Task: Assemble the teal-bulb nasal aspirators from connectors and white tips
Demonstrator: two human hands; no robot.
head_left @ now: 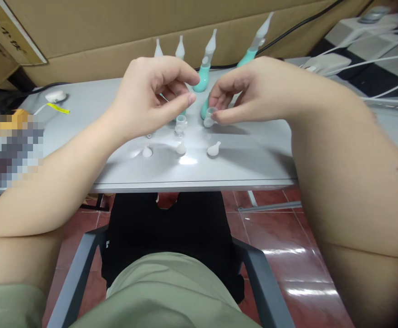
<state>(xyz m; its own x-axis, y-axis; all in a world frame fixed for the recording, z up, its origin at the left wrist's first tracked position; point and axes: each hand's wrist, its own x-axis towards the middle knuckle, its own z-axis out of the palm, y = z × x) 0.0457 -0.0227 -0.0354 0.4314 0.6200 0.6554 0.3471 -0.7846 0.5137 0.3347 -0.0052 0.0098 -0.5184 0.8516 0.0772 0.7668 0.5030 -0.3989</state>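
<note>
On the left of the grey surface (253,159), a white rounded device (56,96) is seen near the back, with a yellow tag (58,108) just in front of it. Further right, the left hand (153,89) is held above the surface, its fingers curled and a narrow gap left between thumb and forefinger, with nothing seen in it. Behind it, the leftmost white nozzle (158,48) and the second white nozzle (181,47) are pointed upward, their lower parts mostly hidden by the hand. In front, the left pear-shaped piece (147,151) is laid out; the middle pear-shaped piece (181,148) is placed next, with the middle clear connector (181,124) behind it, just below the left thumb. Between the hands, a teal bulb (203,79) is set farther back, its white nozzle tilted slightly right. The right clear connector (209,120) is pinched by the thumb and fingers of the right hand (253,86), behind the right pear-shaped piece (214,149). Beyond that hand, a partly hidden teal squeezer (247,57) is tilted right. At the far right, white cables (383,58) are strung.
</note>
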